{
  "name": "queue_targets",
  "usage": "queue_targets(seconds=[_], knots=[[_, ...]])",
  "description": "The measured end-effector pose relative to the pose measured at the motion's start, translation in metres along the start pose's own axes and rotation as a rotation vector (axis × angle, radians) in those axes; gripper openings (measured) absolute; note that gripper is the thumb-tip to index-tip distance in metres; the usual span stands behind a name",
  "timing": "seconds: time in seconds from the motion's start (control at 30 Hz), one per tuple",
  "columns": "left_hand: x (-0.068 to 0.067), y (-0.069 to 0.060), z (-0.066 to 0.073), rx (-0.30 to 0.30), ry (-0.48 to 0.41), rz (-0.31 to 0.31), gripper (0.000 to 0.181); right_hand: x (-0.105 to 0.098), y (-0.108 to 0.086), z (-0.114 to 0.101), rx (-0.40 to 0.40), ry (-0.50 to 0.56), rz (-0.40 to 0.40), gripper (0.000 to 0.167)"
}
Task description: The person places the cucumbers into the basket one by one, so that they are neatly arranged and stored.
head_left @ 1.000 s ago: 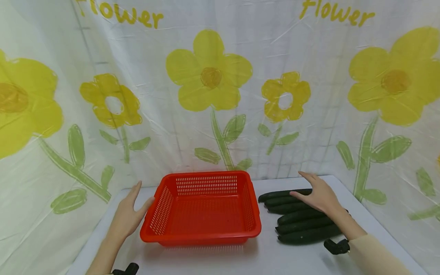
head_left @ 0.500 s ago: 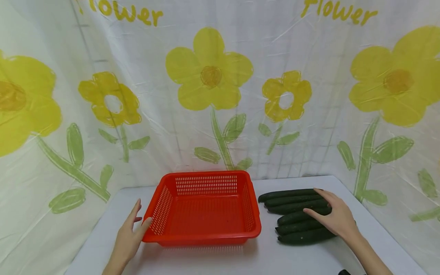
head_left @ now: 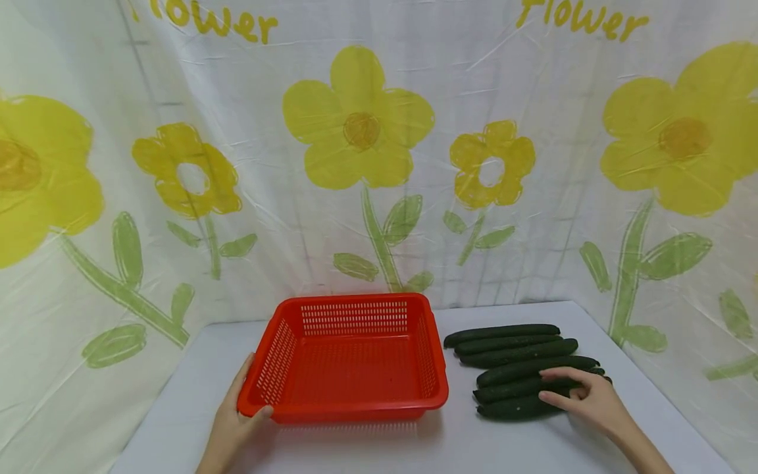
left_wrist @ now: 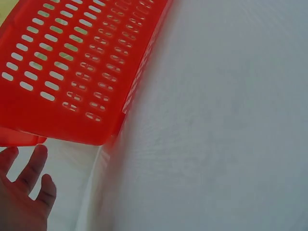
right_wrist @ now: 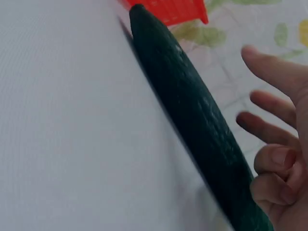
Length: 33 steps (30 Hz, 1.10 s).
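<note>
A red plastic basket [head_left: 355, 375] with slotted walls stands on the white table. My left hand [head_left: 233, 421] is at its front left corner, thumb by the front rim and fingers along the left side. In the left wrist view the fingers [left_wrist: 32, 168] are spread just beside the basket's rim [left_wrist: 62, 137]. Right of the basket lie several dark green cucumbers [head_left: 521, 372], side by side. Over the right part of the nearest ones is my right hand [head_left: 592, 398], thumb and forefinger apart. The right wrist view shows the nearest cucumber [right_wrist: 187, 110] beside that hand, ungripped.
A white curtain [head_left: 284, 230] printed with yellow flowers hangs behind the table. The white tabletop [head_left: 468, 447] extends in front of the basket and cucumbers.
My left hand has come down and closer to the basket's front left corner. My right hand has lowered from the far cucumbers to the near ones. The basket and cucumbers have not moved.
</note>
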State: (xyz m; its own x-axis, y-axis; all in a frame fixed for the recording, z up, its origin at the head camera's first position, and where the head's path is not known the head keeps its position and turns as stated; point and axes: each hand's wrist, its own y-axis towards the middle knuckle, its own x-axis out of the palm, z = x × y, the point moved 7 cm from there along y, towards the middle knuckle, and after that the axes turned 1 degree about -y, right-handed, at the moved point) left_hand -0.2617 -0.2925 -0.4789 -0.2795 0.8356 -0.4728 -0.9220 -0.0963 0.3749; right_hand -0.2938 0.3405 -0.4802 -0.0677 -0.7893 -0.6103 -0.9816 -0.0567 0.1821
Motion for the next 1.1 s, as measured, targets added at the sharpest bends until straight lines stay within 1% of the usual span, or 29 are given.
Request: queue_targets(seconds=[0.1,0.2,0.3,0.37,0.47,0.53,0.57,0.6,0.67,0.73,0.8,0.87,0.97,1.07,1.1], knots=[[0.001,-0.001,-0.003,0.015,-0.038,-0.006,0.095,0.002,-0.003,0.007,-0.019,0.055,-0.087,0.036],[0.003,-0.003,-0.004,-0.003,-0.046,-0.02,0.095,0.004,-0.006,0.013,-0.024,0.085,-0.147,0.035],[0.003,-0.004,-0.005,-0.011,-0.04,-0.025,0.095,0.005,-0.007,0.018,-0.027,0.093,-0.161,0.034],[0.004,-0.006,-0.005,-0.023,-0.04,-0.029,0.095,0.005,-0.009,0.021,-0.053,0.099,-0.155,0.032],[0.004,-0.008,-0.007,-0.059,-0.055,-0.044,0.093,0.006,-0.011,0.023,-0.083,0.109,-0.163,0.034],[0.006,-0.009,-0.008,-0.092,-0.072,-0.061,0.091,0.007,-0.012,0.024,-0.081,0.073,-0.171,0.035],[0.006,-0.009,-0.009,-0.114,-0.081,-0.069,0.09,0.007,-0.012,0.025,-0.066,0.04,-0.176,0.037],[0.007,-0.009,-0.01,-0.135,-0.09,-0.077,0.09,0.007,-0.012,0.026,-0.042,-0.003,-0.185,0.038],[0.008,-0.009,-0.011,-0.157,-0.103,-0.086,0.089,0.006,-0.012,0.029,0.008,-0.105,-0.197,0.042],[0.008,-0.008,-0.011,-0.164,-0.109,-0.09,0.089,0.005,-0.011,0.032,0.051,-0.2,-0.213,0.046],[0.007,-0.008,-0.01,-0.151,-0.103,-0.086,0.089,0.004,-0.011,0.034,0.067,-0.25,-0.224,0.047],[0.006,-0.007,-0.009,-0.132,-0.094,-0.081,0.089,0.004,-0.01,0.035,0.066,-0.267,-0.219,0.047],[0.004,-0.005,-0.007,-0.105,-0.073,-0.069,0.09,0.004,-0.009,0.037,0.058,-0.252,-0.2,0.045],[0.005,-0.004,-0.007,-0.104,-0.072,-0.067,0.09,0.003,-0.01,0.037,0.054,-0.233,-0.19,0.044],[0.005,-0.004,-0.007,-0.104,-0.07,-0.066,0.09,0.003,-0.01,0.038,0.063,-0.231,-0.186,0.044]])
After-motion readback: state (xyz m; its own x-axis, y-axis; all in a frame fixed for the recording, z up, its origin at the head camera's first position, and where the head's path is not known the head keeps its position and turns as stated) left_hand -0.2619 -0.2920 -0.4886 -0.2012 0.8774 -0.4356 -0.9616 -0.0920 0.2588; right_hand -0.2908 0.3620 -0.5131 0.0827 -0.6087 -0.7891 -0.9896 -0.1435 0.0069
